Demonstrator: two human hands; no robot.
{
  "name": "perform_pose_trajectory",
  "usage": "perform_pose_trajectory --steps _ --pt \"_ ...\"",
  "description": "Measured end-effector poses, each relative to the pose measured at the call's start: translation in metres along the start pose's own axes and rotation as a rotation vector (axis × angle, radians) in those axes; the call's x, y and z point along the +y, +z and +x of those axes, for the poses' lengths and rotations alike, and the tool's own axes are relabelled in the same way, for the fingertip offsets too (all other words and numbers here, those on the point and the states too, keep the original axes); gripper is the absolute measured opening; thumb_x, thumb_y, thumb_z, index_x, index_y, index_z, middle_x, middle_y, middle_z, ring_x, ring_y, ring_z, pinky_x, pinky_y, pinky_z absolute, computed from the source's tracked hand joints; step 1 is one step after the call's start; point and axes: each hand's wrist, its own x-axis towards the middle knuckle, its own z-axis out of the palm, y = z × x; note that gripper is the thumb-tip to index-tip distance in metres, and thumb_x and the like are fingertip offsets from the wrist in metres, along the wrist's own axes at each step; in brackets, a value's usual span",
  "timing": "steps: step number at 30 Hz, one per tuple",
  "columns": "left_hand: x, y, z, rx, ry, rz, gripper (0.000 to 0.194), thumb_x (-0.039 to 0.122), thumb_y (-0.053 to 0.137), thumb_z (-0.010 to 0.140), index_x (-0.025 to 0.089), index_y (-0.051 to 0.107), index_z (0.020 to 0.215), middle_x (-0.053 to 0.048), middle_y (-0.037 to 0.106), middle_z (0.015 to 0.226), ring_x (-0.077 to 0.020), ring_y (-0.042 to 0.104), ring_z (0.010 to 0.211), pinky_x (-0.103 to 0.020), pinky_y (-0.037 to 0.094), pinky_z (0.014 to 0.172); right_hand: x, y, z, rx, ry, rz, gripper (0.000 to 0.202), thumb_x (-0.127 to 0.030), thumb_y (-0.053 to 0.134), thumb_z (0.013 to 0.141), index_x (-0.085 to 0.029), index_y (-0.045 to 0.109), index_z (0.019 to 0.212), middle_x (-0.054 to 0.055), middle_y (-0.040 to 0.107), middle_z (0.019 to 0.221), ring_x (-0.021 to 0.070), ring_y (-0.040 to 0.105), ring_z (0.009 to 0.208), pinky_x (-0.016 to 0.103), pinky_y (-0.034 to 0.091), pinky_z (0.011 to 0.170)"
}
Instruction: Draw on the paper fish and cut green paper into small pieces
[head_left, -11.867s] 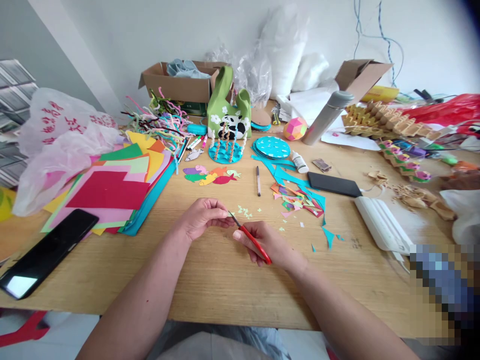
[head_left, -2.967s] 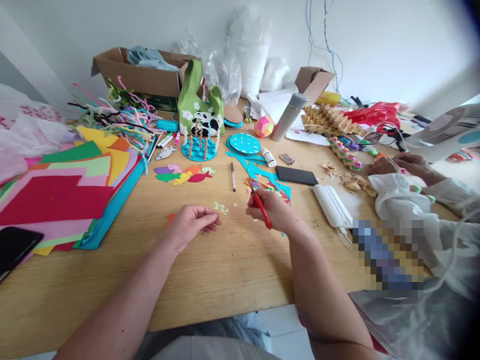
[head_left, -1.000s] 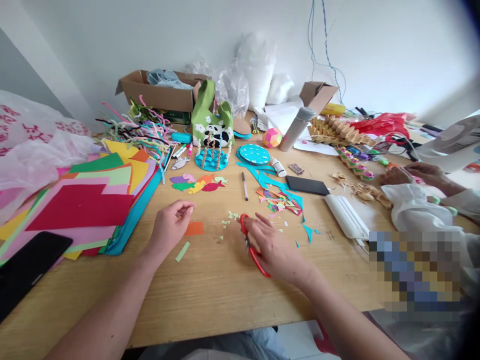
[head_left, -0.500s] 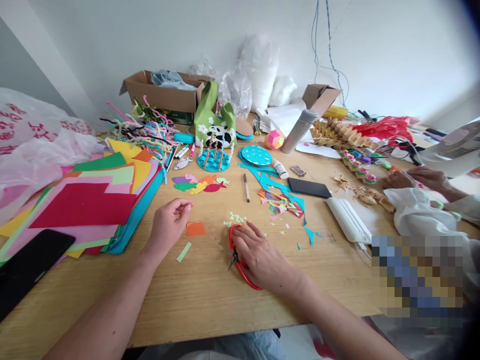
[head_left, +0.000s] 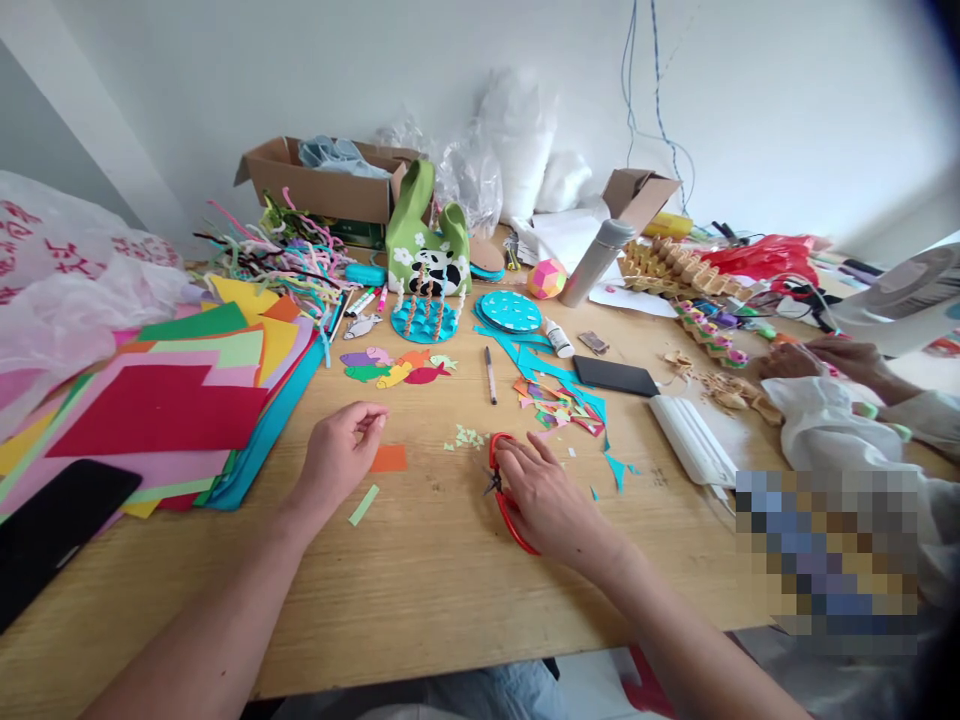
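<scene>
My right hand (head_left: 551, 498) is on a pair of scissors (head_left: 513, 522) with red handles, its fingers over the loops; the dark blades lie left of the hand, low over the table. My left hand (head_left: 341, 455) is closed in a pinch, and whatever may be between its fingertips is too small to make out. An orange paper rectangle (head_left: 389, 458) lies just right of it, and a pale green strip (head_left: 364, 505) lies nearer to me. Between the hands, further back, is a scatter of small pale green paper bits (head_left: 466, 437).
Colourful paper fish (head_left: 396, 370), a pen (head_left: 490, 375) and paper scraps (head_left: 559, 405) lie behind the hands. Coloured sheets (head_left: 157, 410) and a phone (head_left: 64, 530) are on the left. A black slab (head_left: 615, 375) and a white device (head_left: 691, 440) lie right, near another person's hands (head_left: 847, 362).
My right hand has moved right, taking the scissors along, away from the pale green bits. My left hand stays pinched in nearly the same place.
</scene>
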Motion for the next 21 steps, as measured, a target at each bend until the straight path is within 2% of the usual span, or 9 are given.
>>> perform_pose_trajectory --steps 3,8,13,17,21 --pt "-0.003 0.003 -0.001 -0.033 0.015 0.024 0.017 0.029 0.052 0.085 0.020 0.066 0.090 -0.005 0.073 0.088 -0.0181 0.069 0.076 -0.029 0.054 0.068 0.003 0.002 0.006 -0.013 0.021 -0.008 0.026 -0.013 0.045 0.083 -0.011 0.052 0.108 0.020 0.061 0.117 0.0297 0.055 0.116 0.055 0.031 0.108" --pt "-0.008 0.005 -0.001 -0.060 0.090 0.065 0.018 0.020 0.050 0.084 0.019 0.066 0.094 -0.006 0.072 0.092 -0.0182 0.068 0.079 -0.029 0.053 0.069 0.001 -0.004 0.011 0.011 -0.047 0.050 0.031 -0.014 0.046 0.083 -0.012 0.049 0.113 0.020 0.056 0.128 0.0276 0.049 0.124 0.053 0.026 0.112" --pt "-0.009 -0.002 0.002 -0.179 0.249 0.167 0.028 0.001 0.043 0.072 0.021 0.063 0.073 -0.003 0.068 0.078 -0.0186 0.063 0.081 -0.031 0.051 0.073 0.001 -0.005 -0.004 -0.003 -0.046 0.051 0.028 -0.012 0.048 0.081 -0.014 0.051 0.108 0.017 0.060 0.120 0.0269 0.054 0.118 0.054 0.024 0.112" --pt "-0.009 -0.003 0.003 -0.275 0.299 0.197 0.028 0.000 0.043 0.072 0.020 0.062 0.068 -0.003 0.067 0.074 -0.0201 0.060 0.080 -0.034 0.050 0.073 -0.001 0.001 0.002 -0.015 -0.066 0.080 0.025 -0.012 0.048 0.081 -0.015 0.051 0.106 0.018 0.059 0.121 0.0267 0.054 0.119 0.053 0.027 0.111" --pt "-0.009 -0.001 0.003 -0.308 0.318 0.211 0.029 -0.001 0.044 0.071 0.021 0.064 0.071 -0.003 0.069 0.077 -0.0206 0.059 0.082 -0.036 0.050 0.077 -0.010 0.001 0.013 0.003 -0.121 0.119 0.030 -0.013 0.050 0.081 -0.015 0.050 0.111 0.018 0.059 0.122 0.0271 0.048 0.125 0.054 0.023 0.113"
